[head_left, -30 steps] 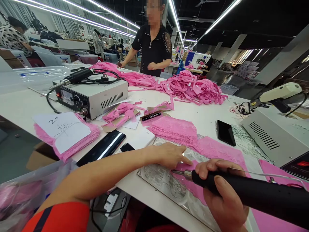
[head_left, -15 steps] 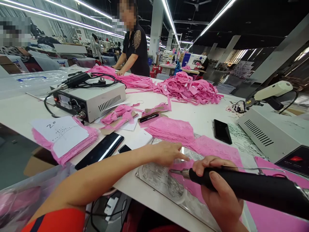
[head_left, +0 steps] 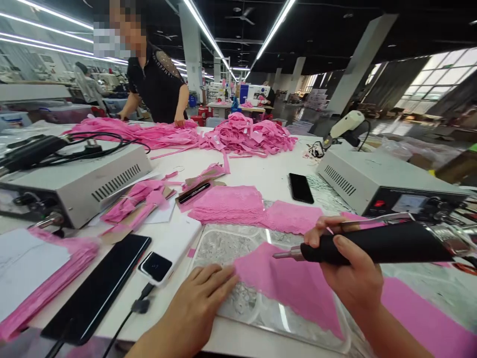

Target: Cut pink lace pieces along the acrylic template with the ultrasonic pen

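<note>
My right hand is wrapped round a thick black hand tool with a narrow metal tip pointing left. A pink lace fabric piece lies on a clear board, with the tip just over or on it; I cannot tell whether they touch. At the left end of that piece, my left hand rests with its fingers stretched out, fingertips at the fabric's edge. Behind the board sits a stack of pink lace pieces, and beside it another pink lace piece.
Grey control boxes stand left and right. A large black phone, a white power bank and a smaller phone lie around. Across the table, a person handles pink fabric strips beside a pink heap.
My left hand has drawn back from the far side of the board to the fabric's left end. The pink piece now lies more exposed. My view has swung right.
</note>
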Demonstrator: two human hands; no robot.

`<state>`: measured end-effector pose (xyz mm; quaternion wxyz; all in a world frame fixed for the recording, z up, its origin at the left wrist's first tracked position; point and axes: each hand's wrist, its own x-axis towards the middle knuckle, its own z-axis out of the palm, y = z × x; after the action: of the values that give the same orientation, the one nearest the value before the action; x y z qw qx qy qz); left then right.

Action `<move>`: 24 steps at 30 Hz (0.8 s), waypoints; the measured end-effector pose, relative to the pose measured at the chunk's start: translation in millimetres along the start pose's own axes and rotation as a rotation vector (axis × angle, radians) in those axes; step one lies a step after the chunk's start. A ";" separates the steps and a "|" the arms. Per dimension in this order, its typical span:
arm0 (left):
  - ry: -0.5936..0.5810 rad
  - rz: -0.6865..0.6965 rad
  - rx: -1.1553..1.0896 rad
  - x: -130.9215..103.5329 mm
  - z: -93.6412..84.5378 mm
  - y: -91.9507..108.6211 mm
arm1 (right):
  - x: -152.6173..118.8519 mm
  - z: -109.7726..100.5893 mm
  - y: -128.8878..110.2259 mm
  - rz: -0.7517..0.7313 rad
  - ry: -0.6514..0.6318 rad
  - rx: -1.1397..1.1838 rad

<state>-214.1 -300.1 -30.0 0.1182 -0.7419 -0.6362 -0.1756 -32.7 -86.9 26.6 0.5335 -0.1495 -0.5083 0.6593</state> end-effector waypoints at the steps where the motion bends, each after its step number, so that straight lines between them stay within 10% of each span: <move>1: 0.029 0.013 0.016 -1.3 2.1 -1.1 | 1.9 -1.1 -0.3 -0.011 0.001 -0.004; 24: 0.109 0.187 0.174 -13.5 30.0 -26.4 | 19.0 18.7 22.9 -0.067 -0.017 -0.067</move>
<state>-238.6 -296.1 -64.1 0.2323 -0.7742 -0.5698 -0.1480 -66.4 -78.3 22.4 0.5455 -0.1448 -0.5394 0.6249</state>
